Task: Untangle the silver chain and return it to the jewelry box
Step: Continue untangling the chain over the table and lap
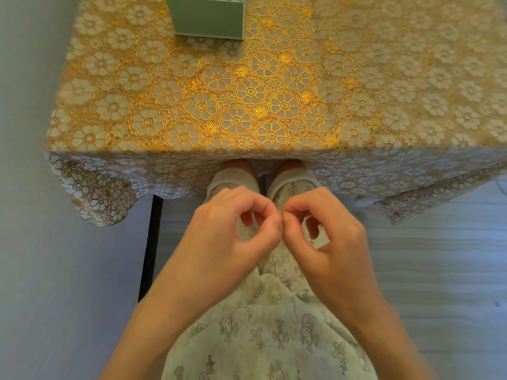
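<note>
My left hand and my right hand meet fingertip to fingertip in front of my body, below the table's near edge. Between thumbs and forefingers they pinch a thin silver chain; only a tiny glint of it shows, the rest is hidden by the fingers. The pale green jewelry box stands at the far side of the table, cut off by the top of the view, well away from both hands.
The table wears a gold floral lace cloth that hangs over its near edge. My legs in patterned light trousers and my feet show below the hands. A dark table leg stands at the left, with pale floor on both sides.
</note>
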The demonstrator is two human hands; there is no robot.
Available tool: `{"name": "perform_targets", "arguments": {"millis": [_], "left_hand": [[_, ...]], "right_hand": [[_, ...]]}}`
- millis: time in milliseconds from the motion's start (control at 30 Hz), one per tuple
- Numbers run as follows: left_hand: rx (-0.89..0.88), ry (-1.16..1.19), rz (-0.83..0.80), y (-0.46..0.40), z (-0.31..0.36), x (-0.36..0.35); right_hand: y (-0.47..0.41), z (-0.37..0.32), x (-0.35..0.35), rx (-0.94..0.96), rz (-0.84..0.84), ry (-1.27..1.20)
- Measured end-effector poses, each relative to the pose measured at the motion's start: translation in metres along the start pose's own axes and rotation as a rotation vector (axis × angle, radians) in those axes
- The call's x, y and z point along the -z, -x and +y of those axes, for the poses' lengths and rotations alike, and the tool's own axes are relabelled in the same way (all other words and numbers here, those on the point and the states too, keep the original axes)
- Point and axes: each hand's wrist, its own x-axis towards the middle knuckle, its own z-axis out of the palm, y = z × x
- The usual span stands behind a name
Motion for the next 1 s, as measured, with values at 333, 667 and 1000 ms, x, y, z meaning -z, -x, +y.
{"name": "perform_targets", "arguments": {"millis": [333,667,1000], "left_hand": [[-0.134,-0.035,0.078,-0.002,0.003,0.006],[-0.193,-0.2,0.075,0.0,-0.001,0.009],[-0.248,-0.359,-0.06,0.0,-0.006,0.013]], "right_hand": [[-0.001,-0.003,0.007,-0.26,-0.087,-0.545],[-0.001,-0.002,0.009,-0.091,-0.11,-0.204],[-0.002,0.0,0.015,-0.093,-0.24,-0.114]]}}
